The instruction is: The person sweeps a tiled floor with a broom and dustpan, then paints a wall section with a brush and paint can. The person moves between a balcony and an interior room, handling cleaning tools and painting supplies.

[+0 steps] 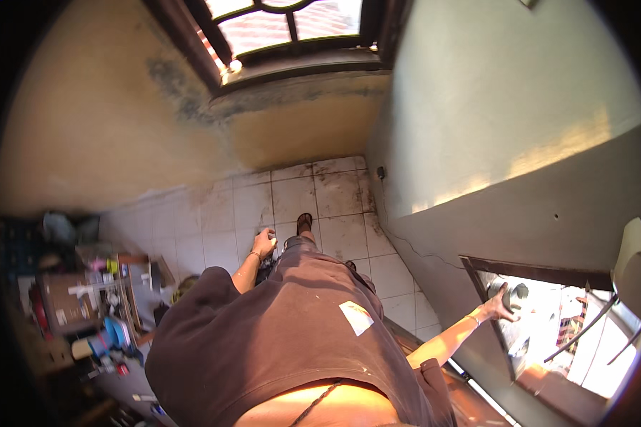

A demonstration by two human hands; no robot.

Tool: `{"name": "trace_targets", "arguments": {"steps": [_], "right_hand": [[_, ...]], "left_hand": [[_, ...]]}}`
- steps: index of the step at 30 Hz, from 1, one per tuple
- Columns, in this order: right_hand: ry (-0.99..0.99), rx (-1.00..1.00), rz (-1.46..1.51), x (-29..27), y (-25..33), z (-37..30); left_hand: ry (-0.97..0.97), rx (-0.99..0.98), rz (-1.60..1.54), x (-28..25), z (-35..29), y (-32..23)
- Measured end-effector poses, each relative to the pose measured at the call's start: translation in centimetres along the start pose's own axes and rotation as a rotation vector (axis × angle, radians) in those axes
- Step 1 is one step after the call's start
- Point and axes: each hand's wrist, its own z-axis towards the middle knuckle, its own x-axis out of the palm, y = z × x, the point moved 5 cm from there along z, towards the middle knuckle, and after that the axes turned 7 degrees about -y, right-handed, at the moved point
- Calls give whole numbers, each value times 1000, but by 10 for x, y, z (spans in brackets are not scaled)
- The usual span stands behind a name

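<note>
On the right, my right arm reaches out to an opening in the wall. My right hand (497, 307) is closed around a short grey-green cylindrical object (519, 293) with a pale side; its exact kind is not clear. My left hand (264, 244) hangs low in front of my body, above the tiled floor, its fingers curled. A small pale spot shows at those fingers, too small to name. My brown shirt (292, 320) fills the lower middle, with a bright patch of light on it. One sandalled foot (305, 222) is forward on the tiles.
At the left stands a cluttered bench (68, 302) with boxes, tools and a blue device (110, 336). A dark-framed window (292, 53) is in the far wall. The brightly lit opening's dark frame (541, 272) borders the right wall. A thin cable (424, 254) runs along that wall.
</note>
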Motion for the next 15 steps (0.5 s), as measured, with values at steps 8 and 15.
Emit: {"name": "trace_targets", "arguments": {"steps": [8, 15], "right_hand": [[204, 242, 165, -10, 10, 9], [118, 180, 59, 1, -16, 8]], "left_hand": [[-129, -187, -135, -9, -67, 40], [-5, 57, -211, 16, -65, -121]]}}
